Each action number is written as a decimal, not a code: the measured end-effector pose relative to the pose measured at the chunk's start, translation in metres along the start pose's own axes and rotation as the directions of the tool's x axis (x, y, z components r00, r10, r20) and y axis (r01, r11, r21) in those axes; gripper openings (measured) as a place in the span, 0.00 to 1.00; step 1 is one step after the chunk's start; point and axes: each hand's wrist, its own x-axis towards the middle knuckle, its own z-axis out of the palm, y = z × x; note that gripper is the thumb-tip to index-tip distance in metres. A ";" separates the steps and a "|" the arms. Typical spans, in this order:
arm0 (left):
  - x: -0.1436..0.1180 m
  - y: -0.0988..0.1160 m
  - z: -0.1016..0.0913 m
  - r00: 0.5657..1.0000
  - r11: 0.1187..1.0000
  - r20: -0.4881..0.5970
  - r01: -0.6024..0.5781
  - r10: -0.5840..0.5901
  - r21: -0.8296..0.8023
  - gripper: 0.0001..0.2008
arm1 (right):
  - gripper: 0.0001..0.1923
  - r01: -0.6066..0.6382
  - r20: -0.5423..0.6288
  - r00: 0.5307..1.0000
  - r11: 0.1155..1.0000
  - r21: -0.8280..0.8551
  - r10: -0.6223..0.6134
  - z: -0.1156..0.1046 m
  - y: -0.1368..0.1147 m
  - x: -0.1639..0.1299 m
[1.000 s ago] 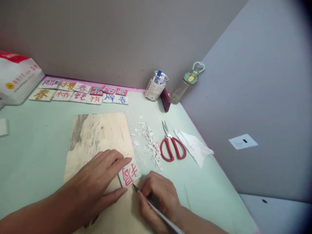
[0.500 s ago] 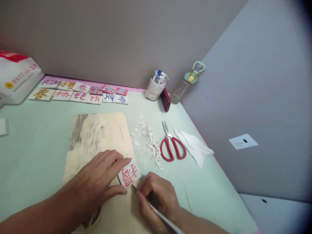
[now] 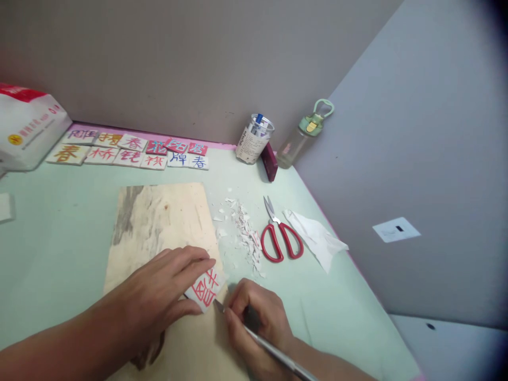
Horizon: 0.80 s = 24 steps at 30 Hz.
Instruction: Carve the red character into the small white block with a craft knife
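Observation:
A small white tile bearing a red character lies tilted over the right side of a wooden board. My left hand grips the tile between thumb and fingers and covers part of its left side. My right hand is closed around a silver craft knife, held like a pen. The knife's pointed tip is at the tile's lower right edge, by the red strokes; whether it touches them I cannot tell.
White shavings lie right of the board, beside red-handled scissors and a crumpled tissue. Several lettered tiles line the back edge. Further right stand a can of pens and a bottle. A bag sits back left.
My left hand has turned the tile, which has shifted slightly left and down. The knife tip stays near the tile's lower edge, and its handle end has moved a little right.

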 end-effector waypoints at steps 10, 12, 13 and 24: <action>0.000 0.008 -0.002 1.000 1.000 -0.019 0.016 -0.017 -0.007 0.24 | 0.12 -0.003 -0.013 1.000 1.000 0.016 0.003 0.003 0.002 -0.003; 0.001 0.009 -0.001 0.999 0.999 -0.029 0.038 -0.039 -0.008 0.25 | 0.12 0.002 -0.014 1.000 1.000 0.013 -0.002 0.003 0.002 -0.004; 0.001 0.010 -0.001 0.999 1.000 -0.025 0.028 -0.028 -0.008 0.25 | 0.12 0.004 -0.018 1.000 1.000 0.012 -0.004 0.003 0.002 -0.004; 0.000 0.012 0.000 0.999 1.000 -0.039 0.016 -0.016 0.010 0.19 | 0.10 0.003 0.008 1.000 0.999 0.039 -0.004 0.002 0.001 -0.004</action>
